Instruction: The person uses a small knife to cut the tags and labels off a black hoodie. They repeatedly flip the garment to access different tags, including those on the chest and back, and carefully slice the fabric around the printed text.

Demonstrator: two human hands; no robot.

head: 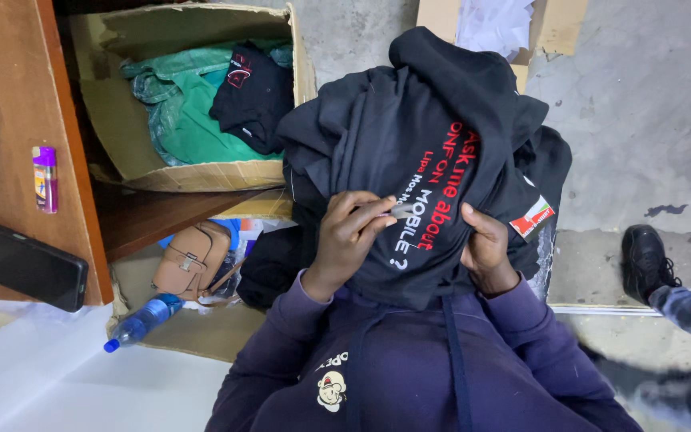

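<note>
Both hands, left hand (351,232) and right hand (485,250), grip the black printed garment (417,152); cardboard box (201,172) sits far left, black shoe (643,260) right.

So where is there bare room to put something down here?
Bare concrete floor right of the black garment, above the shoe. Crowded: the box, and the bag and bottle under the desk.

An open brown cardboard box (201,96) sits at eleven o'clock, a dark-screened black phone (21,262) lies at nine, and a small red-white-green label (532,217) is at three on the black garment (409,160).
</note>
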